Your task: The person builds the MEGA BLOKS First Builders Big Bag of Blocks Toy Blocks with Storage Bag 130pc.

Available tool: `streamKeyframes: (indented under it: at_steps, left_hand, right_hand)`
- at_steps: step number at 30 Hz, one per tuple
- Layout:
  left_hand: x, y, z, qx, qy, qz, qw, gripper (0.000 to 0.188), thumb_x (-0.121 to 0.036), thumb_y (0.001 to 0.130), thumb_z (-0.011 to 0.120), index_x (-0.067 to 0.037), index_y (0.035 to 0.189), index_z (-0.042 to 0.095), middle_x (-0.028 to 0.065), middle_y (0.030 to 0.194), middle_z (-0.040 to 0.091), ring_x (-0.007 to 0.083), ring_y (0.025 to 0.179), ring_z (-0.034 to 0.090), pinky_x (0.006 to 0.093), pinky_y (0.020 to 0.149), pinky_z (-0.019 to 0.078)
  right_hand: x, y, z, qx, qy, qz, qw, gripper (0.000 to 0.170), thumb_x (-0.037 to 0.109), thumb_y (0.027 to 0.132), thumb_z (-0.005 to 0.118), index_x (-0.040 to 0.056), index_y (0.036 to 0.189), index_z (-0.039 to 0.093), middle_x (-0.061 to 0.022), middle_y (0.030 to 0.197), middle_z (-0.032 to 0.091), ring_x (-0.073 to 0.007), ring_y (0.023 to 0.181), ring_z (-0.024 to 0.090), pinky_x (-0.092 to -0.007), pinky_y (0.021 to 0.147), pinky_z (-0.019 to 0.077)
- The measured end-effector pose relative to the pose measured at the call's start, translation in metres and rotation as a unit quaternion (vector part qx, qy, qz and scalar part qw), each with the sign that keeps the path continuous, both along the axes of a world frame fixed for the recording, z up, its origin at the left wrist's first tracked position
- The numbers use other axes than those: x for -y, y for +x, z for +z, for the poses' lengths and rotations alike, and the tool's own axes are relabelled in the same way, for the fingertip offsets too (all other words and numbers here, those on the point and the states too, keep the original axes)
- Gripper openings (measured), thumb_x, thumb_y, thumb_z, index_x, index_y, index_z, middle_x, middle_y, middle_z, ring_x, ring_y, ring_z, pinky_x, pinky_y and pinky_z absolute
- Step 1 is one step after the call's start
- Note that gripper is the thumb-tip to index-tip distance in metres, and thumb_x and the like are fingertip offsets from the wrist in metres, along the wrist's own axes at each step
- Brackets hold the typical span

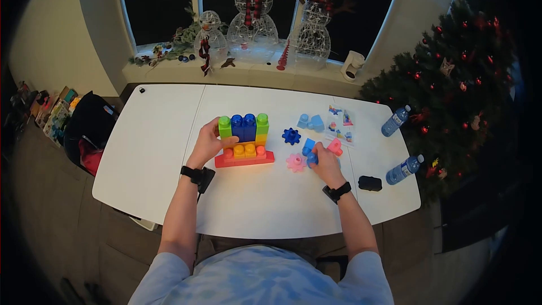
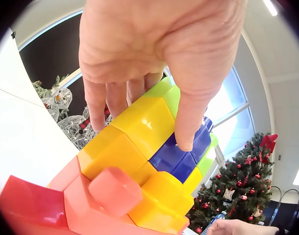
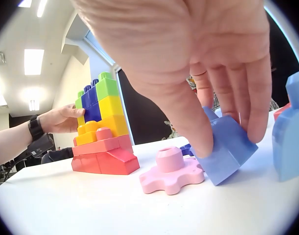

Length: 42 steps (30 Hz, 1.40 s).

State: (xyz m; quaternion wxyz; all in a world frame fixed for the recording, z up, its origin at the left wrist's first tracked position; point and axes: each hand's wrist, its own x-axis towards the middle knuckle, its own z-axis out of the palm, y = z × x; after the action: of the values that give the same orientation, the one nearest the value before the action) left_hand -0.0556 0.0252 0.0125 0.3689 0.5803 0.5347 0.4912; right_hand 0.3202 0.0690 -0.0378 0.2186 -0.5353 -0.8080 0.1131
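Mid-frame I see a red, yellow, blue and green block tower point(image 1: 247, 132); right, a blue block point(image 3: 227, 149) and pink gear point(image 1: 295, 163); bottom, a mottled blue-and-white shirt point(image 1: 265, 277).

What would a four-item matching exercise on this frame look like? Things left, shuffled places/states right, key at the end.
Things
1. Pink plastic gear-shaped piece
2. Black rectangular object
3. Left hand
4. Right hand

Places/states
A. Gripping the tower of multicoloured plastic blocks
B. Holding a blue plastic block
C. On the white table, near a white-capped plastic bottle
D. Lying between the tower and a hand

Pairs: 1-D, 2-C, 3-A, 4-B
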Motion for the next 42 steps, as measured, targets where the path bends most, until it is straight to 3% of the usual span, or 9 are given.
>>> streamKeyframes:
  at_steps: [8, 17, 20, 22, 25, 32, 38, 40, 42]
  left_hand:
    - [0.0, -0.006, 0.0, 0.016, 0.074, 0.011, 0.997, 0.054, -0.004, 0.079, 0.087, 0.001, 0.126, 0.061, 0.0085, 0.115, 0.071, 0.0183, 0.108, 0.068, 0.034, 0.102, 0.0533]
    - [-0.003, -0.008, -0.003, 0.022, 0.058, 0.017, 0.998, 0.043, -0.003, 0.082, 0.085, 0.003, 0.119, 0.064, 0.0083, 0.109, 0.073, 0.016, 0.103, 0.07, 0.0322, 0.098, 0.0551]
    - [-0.002, -0.008, -0.002, 0.012, 0.053, 0.021, 0.998, 0.043, -0.003, 0.082, 0.085, 0.003, 0.118, 0.064, 0.0083, 0.109, 0.073, 0.0159, 0.103, 0.069, 0.0322, 0.098, 0.055]
    - [-0.001, -0.008, -0.001, 0.009, 0.05, 0.024, 0.998, 0.043, -0.003, 0.082, 0.085, 0.003, 0.118, 0.064, 0.0083, 0.109, 0.073, 0.0159, 0.103, 0.069, 0.0322, 0.098, 0.055]
    - [-0.002, -0.008, -0.002, 0.009, 0.058, 0.022, 0.998, 0.042, -0.003, 0.082, 0.085, 0.003, 0.118, 0.064, 0.0083, 0.109, 0.073, 0.016, 0.102, 0.07, 0.0322, 0.098, 0.0549]
    - [-0.001, -0.007, -0.001, 0.01, 0.049, 0.021, 0.999, 0.045, -0.006, 0.081, 0.087, 0.003, 0.119, 0.064, 0.0089, 0.109, 0.073, 0.017, 0.104, 0.07, 0.0328, 0.099, 0.0546]
    - [-0.001, -0.006, 0.003, -0.003, 0.056, 0.019, 0.998, 0.045, -0.004, 0.081, 0.086, 0.001, 0.119, 0.064, 0.0079, 0.111, 0.072, 0.0161, 0.105, 0.068, 0.0317, 0.099, 0.0536]
    - [0.0, -0.002, 0.007, 0.004, 0.066, 0.014, 0.998, 0.045, -0.004, 0.081, 0.086, 0.0, 0.12, 0.064, 0.0077, 0.112, 0.072, 0.0161, 0.106, 0.068, 0.0315, 0.099, 0.0532]
    - [0.0, 0.0, 0.011, 0.036, 0.086, 0.015, 0.995, 0.046, -0.003, 0.081, 0.086, 0.0, 0.121, 0.064, 0.0071, 0.113, 0.071, 0.0161, 0.107, 0.067, 0.0313, 0.099, 0.0532]
  right_hand:
    - [-0.011, 0.008, -0.001, -0.019, -0.024, 0.059, 0.998, 0.042, -0.004, 0.072, 0.074, 0.0057, 0.111, 0.06, -0.0138, 0.09, 0.07, -0.0338, 0.088, 0.07, -0.0408, 0.076, 0.0556]
    - [-0.017, 0.009, 0.036, -0.013, -0.074, 0.074, 0.994, 0.048, -0.008, 0.074, 0.069, 0.0052, 0.121, 0.063, -0.0168, 0.114, 0.068, -0.0368, 0.109, 0.065, -0.0437, 0.09, 0.0526]
    - [-0.041, 0.009, 0.044, -0.04, -0.079, 0.043, 0.995, 0.043, -0.007, 0.075, 0.069, 0.0072, 0.116, 0.068, -0.0158, 0.117, 0.067, -0.036, 0.111, 0.064, -0.0427, 0.091, 0.0528]
    - [-0.058, 0.01, 0.034, 0.024, 0.006, 0.155, 0.988, 0.035, -0.006, 0.076, 0.069, 0.0081, 0.108, 0.072, -0.0156, 0.115, 0.065, -0.0356, 0.111, 0.064, -0.0432, 0.091, 0.0528]
    - [-0.078, 0.005, 0.014, 0.085, -0.04, 0.187, 0.978, 0.033, -0.008, 0.075, 0.068, 0.0079, 0.103, 0.073, -0.0151, 0.11, 0.064, -0.0354, 0.107, 0.064, -0.0441, 0.091, 0.0531]
    - [-0.081, 0.003, 0.006, 0.121, 0.005, 0.145, 0.982, 0.026, -0.005, 0.075, 0.071, 0.0062, 0.098, 0.072, -0.014, 0.103, 0.065, -0.0368, 0.102, 0.065, -0.0438, 0.088, 0.0541]
    - [-0.049, -0.065, 0.113, -0.184, -0.015, 0.092, 0.979, 0.032, 0.007, 0.081, 0.08, 0.004, 0.11, 0.069, -0.0094, 0.102, 0.073, -0.0253, 0.093, 0.073, -0.0372, 0.085, 0.0574]
    - [-0.04, -0.097, 0.126, -0.367, -0.076, 0.216, 0.902, 0.04, 0.009, 0.082, 0.084, 0.0035, 0.117, 0.067, -0.0083, 0.112, 0.073, -0.0161, 0.1, 0.07, -0.0326, 0.095, 0.0546]
    - [-0.031, -0.126, 0.136, -0.354, -0.064, 0.239, 0.902, 0.041, 0.008, 0.082, 0.083, 0.0032, 0.118, 0.066, -0.0084, 0.111, 0.073, -0.0175, 0.102, 0.071, -0.033, 0.096, 0.0548]
